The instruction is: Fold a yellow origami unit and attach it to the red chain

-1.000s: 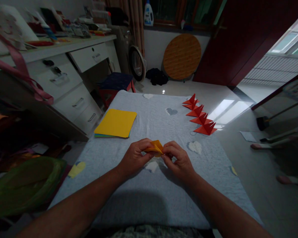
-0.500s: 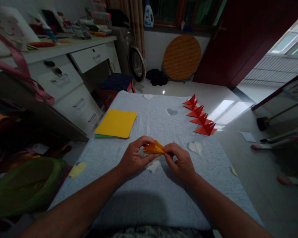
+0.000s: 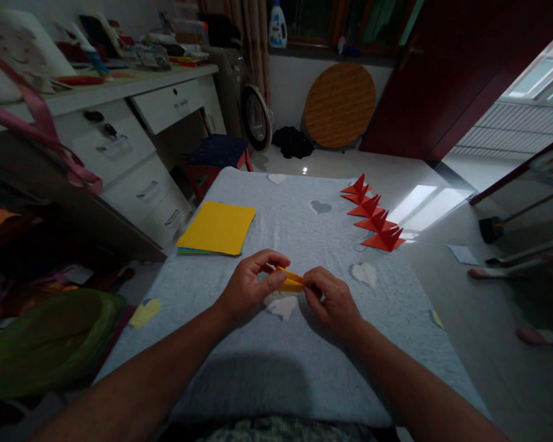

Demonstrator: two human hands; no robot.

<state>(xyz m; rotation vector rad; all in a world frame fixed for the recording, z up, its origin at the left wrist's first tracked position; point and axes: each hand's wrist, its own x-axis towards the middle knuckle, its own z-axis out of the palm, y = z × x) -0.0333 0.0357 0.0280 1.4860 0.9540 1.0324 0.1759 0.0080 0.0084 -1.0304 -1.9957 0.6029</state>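
A folded piece of yellow-orange origami paper [image 3: 293, 280] is held just above the cloth, between my two hands. My left hand [image 3: 251, 283] has its thumb on the near side of the fold, with the fingers curled behind it. At the paper's right end, the thumb and fingertips of my right hand [image 3: 330, 299] pinch its tip. A stack of square coloured paper [image 3: 217, 227], yellow on top, lies at the left of the table. Several red folded paper pieces [image 3: 381, 238] with upright points stand in a row at the right.
The table is covered with a pale blue cloth [image 3: 258, 368] patterned with hearts. Beyond its far left corner is a dark-topped stool [image 3: 216, 150]. A white desk with drawers [image 3: 133, 166] and a green basket [image 3: 50, 344] stand on the left.
The yellow-orange paper has gone from spread apart to a narrow, flatter shape. My left thumb has moved up onto it, while my right hand keeps its pinch on the tip.
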